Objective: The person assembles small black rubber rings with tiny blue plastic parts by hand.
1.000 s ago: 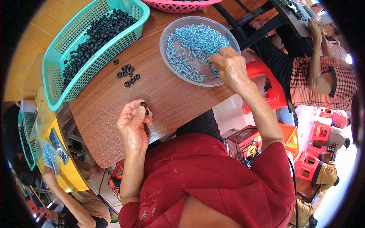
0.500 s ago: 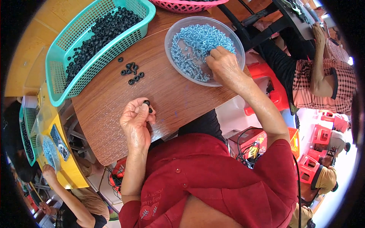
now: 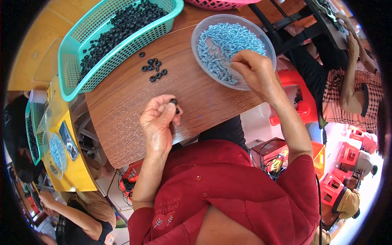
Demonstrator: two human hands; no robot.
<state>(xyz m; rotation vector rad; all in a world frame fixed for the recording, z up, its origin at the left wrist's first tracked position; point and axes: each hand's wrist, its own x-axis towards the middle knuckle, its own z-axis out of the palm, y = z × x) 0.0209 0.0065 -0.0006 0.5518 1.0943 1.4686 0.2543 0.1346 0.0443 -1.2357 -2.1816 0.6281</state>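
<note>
My left hand [image 3: 157, 120] is over the front of the brown wooden table [image 3: 122, 114], thumb and fingers closed on black rubber-like rings [image 3: 173, 101]. At the right, my right hand [image 3: 258, 73] hangs over the near right side of a clear round plastic bowl [image 3: 194, 51]. Its thumb and fingertips are pinched together; what lies between them is too small to make out. Many small shiny blue-silver pieces [image 3: 228, 34] fill the bowl. Beyond my left hand, several loose black rings [image 3: 152, 68] lie on the tabletop.
A turquoise perforated basket [image 3: 122, 64] of black rings stands at the far left. The rim of a pink basket [image 3: 220, 4] shows at the top. People work at a yellow table [image 3: 77, 175] on the left and on the right, near a red stool [image 3: 300, 96].
My right hand has risen out of the blue-silver pieces, its fingers now pinched. My left hand keeps its grip on the black rings. The whole view has shifted slightly.
</note>
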